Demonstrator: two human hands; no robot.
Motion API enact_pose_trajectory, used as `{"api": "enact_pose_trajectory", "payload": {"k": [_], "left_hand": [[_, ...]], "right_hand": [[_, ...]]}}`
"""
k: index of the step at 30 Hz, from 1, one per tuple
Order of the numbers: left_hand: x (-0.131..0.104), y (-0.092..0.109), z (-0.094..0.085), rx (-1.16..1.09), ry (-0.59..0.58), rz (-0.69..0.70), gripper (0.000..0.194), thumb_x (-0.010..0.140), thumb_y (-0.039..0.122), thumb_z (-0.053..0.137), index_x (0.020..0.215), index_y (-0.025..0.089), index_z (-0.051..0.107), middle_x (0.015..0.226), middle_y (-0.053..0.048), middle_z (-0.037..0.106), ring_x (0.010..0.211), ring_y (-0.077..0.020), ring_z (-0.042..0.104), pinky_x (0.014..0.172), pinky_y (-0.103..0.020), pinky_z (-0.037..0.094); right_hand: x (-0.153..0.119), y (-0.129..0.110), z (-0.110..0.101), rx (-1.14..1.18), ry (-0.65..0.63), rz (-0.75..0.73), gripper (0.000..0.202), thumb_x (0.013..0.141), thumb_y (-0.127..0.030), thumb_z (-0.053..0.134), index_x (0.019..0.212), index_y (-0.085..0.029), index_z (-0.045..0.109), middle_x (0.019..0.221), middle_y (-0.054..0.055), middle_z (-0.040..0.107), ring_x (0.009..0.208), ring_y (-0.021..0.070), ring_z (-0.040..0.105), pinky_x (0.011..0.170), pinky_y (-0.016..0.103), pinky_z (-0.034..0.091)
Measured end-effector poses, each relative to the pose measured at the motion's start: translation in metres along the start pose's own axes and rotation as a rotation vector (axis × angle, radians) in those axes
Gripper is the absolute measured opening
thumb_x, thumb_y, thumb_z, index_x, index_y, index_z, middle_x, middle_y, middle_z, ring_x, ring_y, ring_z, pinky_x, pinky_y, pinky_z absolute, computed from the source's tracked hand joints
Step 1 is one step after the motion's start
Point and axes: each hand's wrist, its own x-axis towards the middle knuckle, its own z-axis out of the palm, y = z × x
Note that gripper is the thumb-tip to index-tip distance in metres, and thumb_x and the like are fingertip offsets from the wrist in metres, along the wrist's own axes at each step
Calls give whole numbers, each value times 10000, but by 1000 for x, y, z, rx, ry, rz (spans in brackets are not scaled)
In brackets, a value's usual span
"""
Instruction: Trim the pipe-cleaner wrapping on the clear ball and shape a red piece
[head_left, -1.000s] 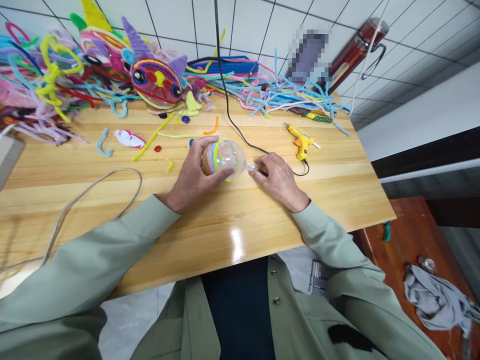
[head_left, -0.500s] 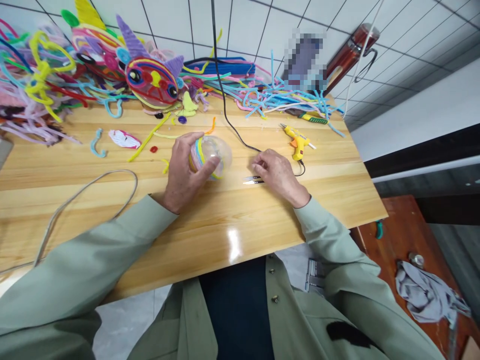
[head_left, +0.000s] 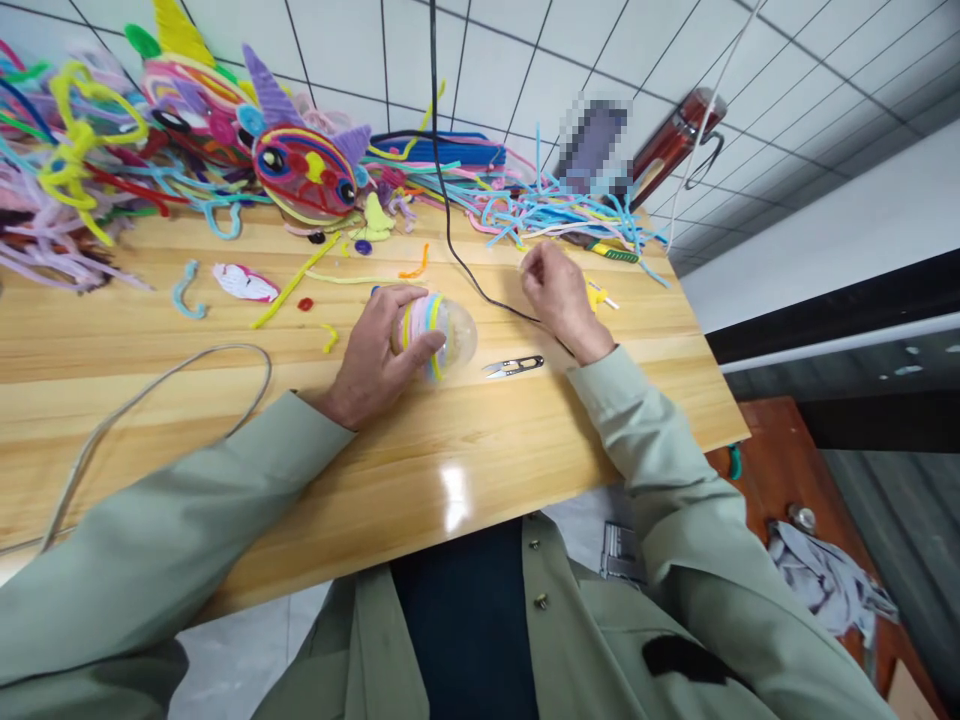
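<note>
My left hand (head_left: 386, 350) is wrapped round a clear, rounded plastic shell (head_left: 459, 335) banded with yellow, pink and blue fuzzy strips. The shell is on or just over the wooden table. To its right, small thread snips (head_left: 514, 367) lie on the wood. Above the snips, my right hand (head_left: 559, 295) is raised with its fingers pressed together; whatever it pinches, if anything, is too small to make out. Behind that hand a yellow glue gun (head_left: 596, 295) is mostly hidden.
Finished colourful fish-like figures (head_left: 307, 175) and heaps of fuzzy stems (head_left: 570, 212) line the wall. A black cable (head_left: 450, 215) crosses the table (head_left: 360, 500). A white cord (head_left: 112, 415) loops at the left. A red flask (head_left: 679, 145) leans at the back right.
My right hand has lifted away from the snips, up toward the stems, and now covers much of the glue gun. The shell in my left hand has turned and shifted slightly right.
</note>
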Motion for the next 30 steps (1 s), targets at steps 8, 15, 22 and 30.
{"api": "enact_pose_trajectory", "payload": {"k": [8, 15, 22, 30], "left_hand": [[-4, -1, 1, 44, -100, -36, 839, 986, 810, 764, 1567, 234, 580, 1521, -160, 689, 1418, -390, 693, 1264, -608, 571], [-4, 7, -3, 55, -151, -4, 757, 1084, 753, 671, 1626, 247, 517, 1600, -155, 644, 1498, -365, 633, 1310, -594, 525], [-3, 5, -3, 25, -156, -23, 774, 1072, 792, 661, 1610, 250, 534, 1598, -158, 636, 1505, -381, 624, 1332, -611, 509], [1, -2, -2, -92, -68, -164, 799, 1024, 844, 691, 1551, 252, 591, 1496, -146, 711, 1355, -371, 716, 1227, -603, 605]], "right_hand": [[-31, -20, 0, 438, -127, -44, 273, 1006, -390, 733, 1231, -236, 723, 1301, 108, 804, 1122, 274, 752, 1016, 470, 637], [-76, -82, -5, 794, -215, 71, 531, 923, -714, 861, 1169, -260, 734, 1258, 78, 801, 1132, 255, 744, 910, 392, 620], [-69, -65, 6, 995, -209, 158, 489, 907, -696, 870, 1077, -252, 757, 1048, 24, 776, 929, 198, 678, 876, 363, 565], [-76, -30, 3, 853, -144, 138, 477, 914, -700, 871, 952, -236, 769, 790, -22, 658, 728, 160, 564, 708, 329, 486]]}}
